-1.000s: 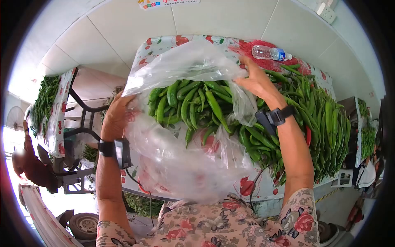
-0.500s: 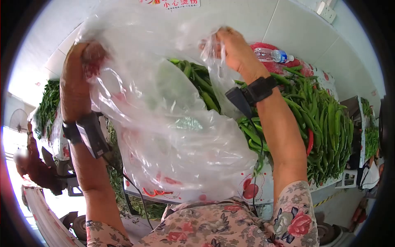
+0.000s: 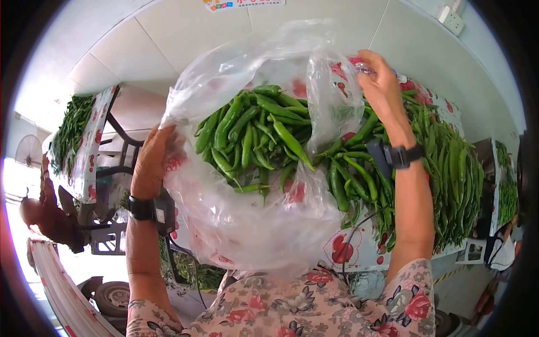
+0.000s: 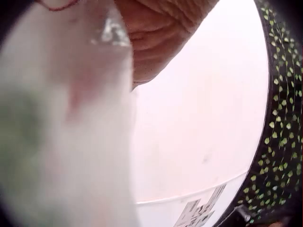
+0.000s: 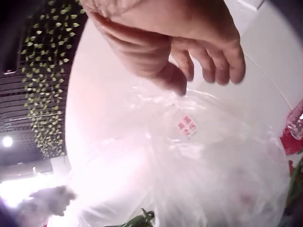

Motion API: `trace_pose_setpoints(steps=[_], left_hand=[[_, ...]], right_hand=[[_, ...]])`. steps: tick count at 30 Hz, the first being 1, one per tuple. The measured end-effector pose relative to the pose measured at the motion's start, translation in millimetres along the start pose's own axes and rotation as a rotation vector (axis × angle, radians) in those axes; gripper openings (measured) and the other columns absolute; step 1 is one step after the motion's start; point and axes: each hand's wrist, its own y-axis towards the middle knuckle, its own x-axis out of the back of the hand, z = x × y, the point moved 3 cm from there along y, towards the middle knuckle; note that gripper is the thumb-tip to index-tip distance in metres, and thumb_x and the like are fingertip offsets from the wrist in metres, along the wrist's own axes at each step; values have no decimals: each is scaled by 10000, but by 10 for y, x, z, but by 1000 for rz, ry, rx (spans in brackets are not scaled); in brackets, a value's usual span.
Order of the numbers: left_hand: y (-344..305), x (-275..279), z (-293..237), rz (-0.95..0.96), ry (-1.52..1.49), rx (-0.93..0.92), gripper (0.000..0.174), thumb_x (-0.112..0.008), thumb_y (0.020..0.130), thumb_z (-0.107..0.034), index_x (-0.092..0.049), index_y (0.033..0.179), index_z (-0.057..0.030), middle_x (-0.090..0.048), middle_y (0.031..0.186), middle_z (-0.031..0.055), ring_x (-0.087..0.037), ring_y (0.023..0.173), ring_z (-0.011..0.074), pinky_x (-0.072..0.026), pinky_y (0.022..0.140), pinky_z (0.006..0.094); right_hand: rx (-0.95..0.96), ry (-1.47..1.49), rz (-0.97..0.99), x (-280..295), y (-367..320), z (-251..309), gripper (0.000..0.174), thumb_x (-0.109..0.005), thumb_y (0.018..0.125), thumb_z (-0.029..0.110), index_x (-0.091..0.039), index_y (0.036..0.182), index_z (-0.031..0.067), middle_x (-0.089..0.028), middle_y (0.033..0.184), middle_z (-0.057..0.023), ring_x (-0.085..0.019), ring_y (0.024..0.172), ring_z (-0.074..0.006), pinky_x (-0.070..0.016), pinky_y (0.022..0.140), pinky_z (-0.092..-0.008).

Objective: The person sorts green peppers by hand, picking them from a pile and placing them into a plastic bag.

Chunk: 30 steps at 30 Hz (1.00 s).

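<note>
Though apart, both hands (image 3: 150,163) (image 3: 383,90) beside bag (image 3: 241,236).

Fruit-printed table (image 3: 365,250) beneath a clear plastic bag (image 3: 241,238), a heap of green peppers (image 3: 455,168) and red mesh (image 5: 290,141)

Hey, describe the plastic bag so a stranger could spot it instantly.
Start at the table with the red-fruit print. Between the left hand and right hand, find the clear, crinkled bag. It surrounds green peppers, while the larger heap to its right lies uncovered.
</note>
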Motion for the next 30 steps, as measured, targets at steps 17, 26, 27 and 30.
trace_pose_setpoints(steps=[17, 26, 27, 30], left_hand=[[295, 421, 874, 189, 799, -545, 375, -441, 940, -113, -485, 1282, 35, -535, 1284, 197, -540, 1142, 262, -430, 952, 361], [596, 29, 1179, 302, 564, -484, 632, -579, 768, 81, -405, 1369, -9, -474, 1348, 212, -458, 1262, 299, -398, 1015, 360], [602, -110, 1112, 295, 544, -517, 606, -545, 796, 78, -401, 1377, -16, -478, 1349, 180, -467, 1241, 267, -398, 997, 331], [825, -328, 1010, 259, 596, -748, 479, -521, 891, -40, -438, 1363, -36, -536, 1284, 95, -528, 1133, 182, -447, 897, 267]], right_hand=[[-63, -1, 779, -973, -1425, 428, 698, -659, 800, 145, -300, 1362, -58, -470, 1282, -295, -466, 1199, -392, -393, 997, -424], [-407, -19, 667, -1274, -1394, 468, 802, -668, 773, 182, -215, 1389, -60, -478, 1234, -328, -468, 1159, -439, -385, 993, -415], [-432, -52, 637, -1282, -1381, 477, 801, -666, 771, 181, -215, 1388, -58, -482, 1230, -323, -475, 1148, -438, -384, 992, -410], [-378, 54, 401, -1454, -1374, 252, 754, -662, 754, 146, -263, 1356, -68, -493, 1143, -341, -498, 1073, -464, -422, 916, -465]])
